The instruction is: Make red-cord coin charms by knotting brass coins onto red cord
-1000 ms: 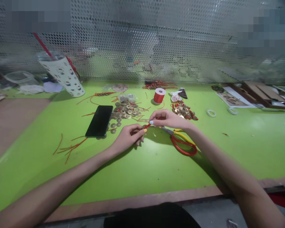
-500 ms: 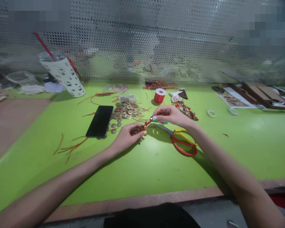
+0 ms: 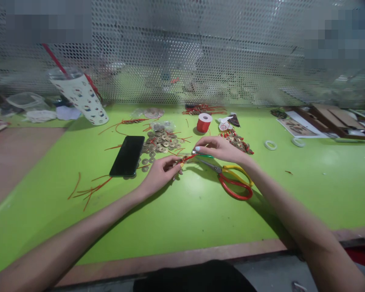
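Over the green table, my left hand [image 3: 162, 174] is closed on a red cord strung with coins [image 3: 185, 159]. My right hand [image 3: 216, 149] pinches a small tool with a green handle [image 3: 207, 156] at the cord's right end; its tip is too small to make out. Scissors [image 3: 235, 182] with one red and one yellow handle lie just below my right hand. A pile of brass coins [image 3: 164, 140] is spread behind my left hand.
A black phone [image 3: 127, 156] lies left of the coins. Farther back stand a red spool [image 3: 204, 123] and a patterned cup [image 3: 80, 97] with a straw. Strung coins [image 3: 239, 142] lie behind my right wrist. A perforated metal screen [image 3: 176, 52] borders the table's back.
My left hand has moved slightly left and up with the coin cord. The cord looks straighter between the hands, and more of the green-handled tool shows.
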Demonstrator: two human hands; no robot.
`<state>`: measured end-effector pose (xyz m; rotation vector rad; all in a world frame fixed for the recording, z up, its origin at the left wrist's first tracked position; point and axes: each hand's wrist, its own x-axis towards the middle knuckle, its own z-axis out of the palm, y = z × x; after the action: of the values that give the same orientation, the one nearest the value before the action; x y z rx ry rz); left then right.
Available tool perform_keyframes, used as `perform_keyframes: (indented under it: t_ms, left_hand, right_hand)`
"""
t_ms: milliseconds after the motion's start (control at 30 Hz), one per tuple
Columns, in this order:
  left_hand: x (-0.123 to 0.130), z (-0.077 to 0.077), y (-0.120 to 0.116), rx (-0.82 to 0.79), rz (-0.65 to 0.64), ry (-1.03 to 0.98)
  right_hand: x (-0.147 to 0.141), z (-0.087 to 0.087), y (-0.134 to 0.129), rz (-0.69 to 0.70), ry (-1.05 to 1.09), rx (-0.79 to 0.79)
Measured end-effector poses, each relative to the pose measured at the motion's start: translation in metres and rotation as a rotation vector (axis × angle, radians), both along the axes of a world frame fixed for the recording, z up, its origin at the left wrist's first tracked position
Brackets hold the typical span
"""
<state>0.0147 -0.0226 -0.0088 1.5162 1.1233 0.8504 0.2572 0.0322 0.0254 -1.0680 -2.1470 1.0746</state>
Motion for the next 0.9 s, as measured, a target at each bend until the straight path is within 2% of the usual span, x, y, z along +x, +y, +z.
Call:
perform_keyframes:
  t_ms: [200,333,500,667,900]
  left_hand:
    - [0.000,-0.004,0.001,0.022,-0.038,0.013]
    - [-0.002,-0.004,0.001,-0.015,-0.034,-0.022]
    - [-0.003,-0.003,0.000,-0.029,-0.026,-0.059]
    - [-0.003,-0.004,0.001,-0.027,-0.026,-0.081]
    - [-0.001,-0.004,0.001,-0.039,-0.001,-0.087]
  right_hand:
    - [-0.022,-0.004,-0.016,0.142,-0.081,0.179]
    - [-0.025,-0.011,-0.016,0.137,-0.111,0.307]
    - [-0.023,-0.014,-0.014,0.122,-0.141,0.366]
    - [-0.023,-0.015,-0.013,0.118,-0.163,0.347]
    - [-0.020,-0.011,-0.015,0.105,-0.016,0.117]
